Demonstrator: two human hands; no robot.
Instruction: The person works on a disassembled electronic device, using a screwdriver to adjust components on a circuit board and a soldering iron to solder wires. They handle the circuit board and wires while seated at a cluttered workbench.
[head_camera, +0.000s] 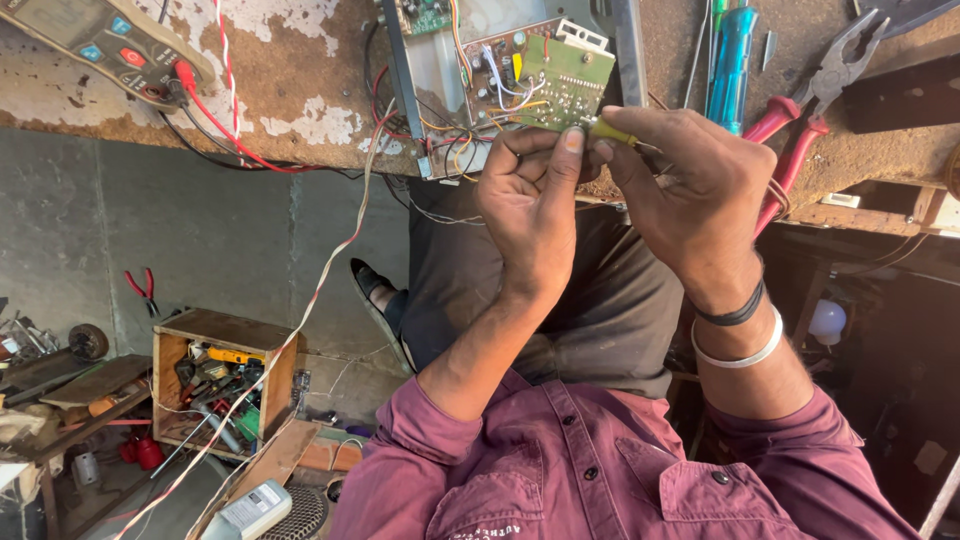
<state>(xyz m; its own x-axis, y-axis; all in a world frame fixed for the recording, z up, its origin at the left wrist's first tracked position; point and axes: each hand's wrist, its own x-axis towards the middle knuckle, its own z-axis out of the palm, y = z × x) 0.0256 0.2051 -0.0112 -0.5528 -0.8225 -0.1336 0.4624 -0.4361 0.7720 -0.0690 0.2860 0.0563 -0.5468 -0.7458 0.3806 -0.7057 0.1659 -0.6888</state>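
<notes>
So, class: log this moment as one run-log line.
left hand: pinching edge of green circuit board | right hand: holding yellow-handled tool at board | bench: red pliers, multimeter

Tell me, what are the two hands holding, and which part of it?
The right hand grips a thin yellow-handled tool by its handle. The left hand pinches the lower edge of the green circuit board with its fingers.

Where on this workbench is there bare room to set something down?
The freest patch is the peeling benchtop between the multimeter with its red lead and the open metal chassis. It is crowded around the green circuit board, where left hand and right hand meet, and by the blue screwdriver and red-handled pliers.
</notes>
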